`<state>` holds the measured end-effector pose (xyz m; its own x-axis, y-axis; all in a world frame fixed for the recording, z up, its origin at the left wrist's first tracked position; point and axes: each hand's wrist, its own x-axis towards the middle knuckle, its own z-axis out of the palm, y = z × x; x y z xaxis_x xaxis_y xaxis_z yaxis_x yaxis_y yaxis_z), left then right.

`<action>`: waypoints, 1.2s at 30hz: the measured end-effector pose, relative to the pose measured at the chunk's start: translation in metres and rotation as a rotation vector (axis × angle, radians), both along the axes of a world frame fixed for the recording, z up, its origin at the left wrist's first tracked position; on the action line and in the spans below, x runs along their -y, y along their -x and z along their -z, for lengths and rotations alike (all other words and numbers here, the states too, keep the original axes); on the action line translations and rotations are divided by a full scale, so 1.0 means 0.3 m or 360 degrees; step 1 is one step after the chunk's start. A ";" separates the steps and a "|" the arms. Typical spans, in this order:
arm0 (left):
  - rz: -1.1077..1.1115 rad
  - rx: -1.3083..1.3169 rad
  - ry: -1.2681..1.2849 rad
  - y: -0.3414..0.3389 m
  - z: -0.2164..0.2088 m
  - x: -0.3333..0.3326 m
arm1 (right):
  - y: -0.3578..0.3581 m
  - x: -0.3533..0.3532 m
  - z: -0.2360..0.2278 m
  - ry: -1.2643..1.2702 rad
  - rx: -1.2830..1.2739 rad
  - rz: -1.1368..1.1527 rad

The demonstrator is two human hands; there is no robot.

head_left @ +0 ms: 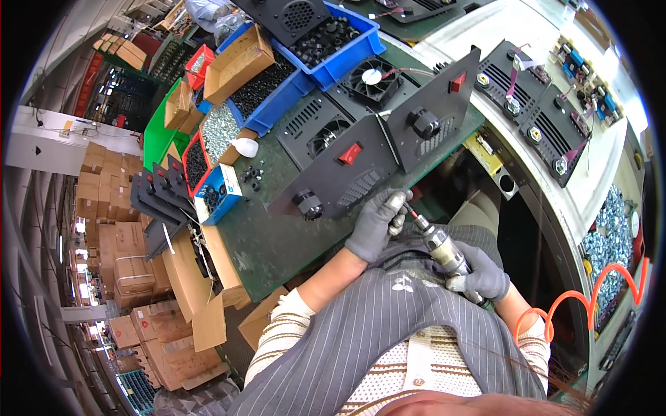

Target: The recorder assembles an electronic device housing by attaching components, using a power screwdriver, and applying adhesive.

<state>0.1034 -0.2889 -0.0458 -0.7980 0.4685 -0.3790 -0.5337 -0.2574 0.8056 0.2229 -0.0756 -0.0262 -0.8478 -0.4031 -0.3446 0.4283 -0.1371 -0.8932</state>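
My right hand (483, 272), in a grey glove, is wrapped round a silver pneumatic screwdriver (442, 248) held low in front of my apron. Its thin bit points up and left toward my left hand (378, 223), also gloved. The fingers of that hand are curled together beside the bit's tip; what they pinch, if anything, is too small to make out. Just beyond stand two black metal panels, the left panel (326, 173) and the right panel (438, 104), each with a red rocker switch and a black round knob. Behind them lies a black cooling fan (372, 78) on a slotted black plate.
Blue bins (350, 57) of black parts stand at the far left, near a tray of silver screws (219, 132) and a small blue box (220, 196). At right, slotted black plates (559, 132) lie on a curved white conveyor (595, 166). An orange coiled hose (570, 297) hangs by my right arm.
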 end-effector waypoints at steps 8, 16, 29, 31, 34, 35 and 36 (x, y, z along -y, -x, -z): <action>0.0486 -0.0099 0.0401 -0.019 -0.071 0.290 | 0.051 -0.038 -0.073 -0.0100 0.0083 0.0057; -0.0552 0.0218 -0.0072 0.031 -0.023 0.459 | 0.128 -0.017 -0.111 -0.0113 -0.0112 -0.0029; -0.0265 -0.0166 0.0337 0.122 -0.072 0.359 | 0.165 -0.035 -0.189 -0.0417 -0.0045 0.0007; -0.0309 -0.0524 0.0615 0.183 -0.139 0.347 | 0.168 -0.034 -0.203 -0.0435 -0.0042 0.0003; -0.0275 -0.1224 0.0993 0.241 -0.179 0.315 | 0.181 -0.012 -0.221 -0.0398 0.0123 0.0012; -0.0180 -0.1696 0.1223 0.256 -0.204 0.301 | 0.181 -0.009 -0.226 -0.0413 0.0112 0.0009; 0.0152 -0.1846 0.1584 0.264 -0.246 0.300 | 0.184 -0.008 -0.223 -0.0400 0.0097 0.0017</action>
<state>0.0242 -0.3789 0.0281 -0.8491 0.4751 0.2310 0.5093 0.6203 0.5965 0.1676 -0.0734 0.0406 -0.8262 -0.2894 -0.4834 0.4820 0.0812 -0.8724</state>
